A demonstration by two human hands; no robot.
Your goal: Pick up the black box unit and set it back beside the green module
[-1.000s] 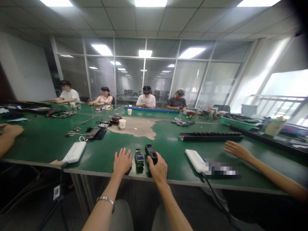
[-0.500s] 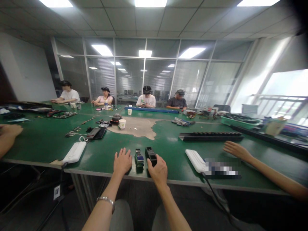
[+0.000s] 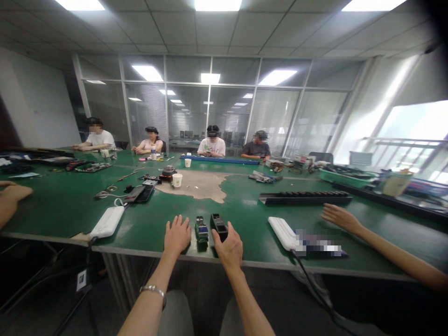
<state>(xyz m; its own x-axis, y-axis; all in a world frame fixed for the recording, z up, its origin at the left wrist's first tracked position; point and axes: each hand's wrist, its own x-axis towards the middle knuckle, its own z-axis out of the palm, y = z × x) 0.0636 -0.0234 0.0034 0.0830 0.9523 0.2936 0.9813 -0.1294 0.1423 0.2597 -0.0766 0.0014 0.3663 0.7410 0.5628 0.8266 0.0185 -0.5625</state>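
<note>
My left hand (image 3: 177,237) lies flat on the green table (image 3: 140,233) near its front edge, fingers spread, holding nothing. Just to its right is a small green circuit board module (image 3: 202,230) with a blue part on top; the hand is close beside it. Beyond the module stands a black plastic housing (image 3: 217,225) with openings in its upper face. My right hand (image 3: 229,245) wraps round the near part of this housing, thumb on its left side and fingers on its right. The hand hides the housing's near right part.
White power banks (image 3: 108,220) with cables lie on both sides. A black rail (image 3: 304,199) and another person's hand (image 3: 339,217) are at right. Paper cups (image 3: 177,180) stand ahead by a bare brown patch (image 3: 206,186). Another person's hands (image 3: 16,193) show at far left.
The view has shifted very slightly. Both my hands, the circuit board module and the black housing keep their places on the table.
</note>
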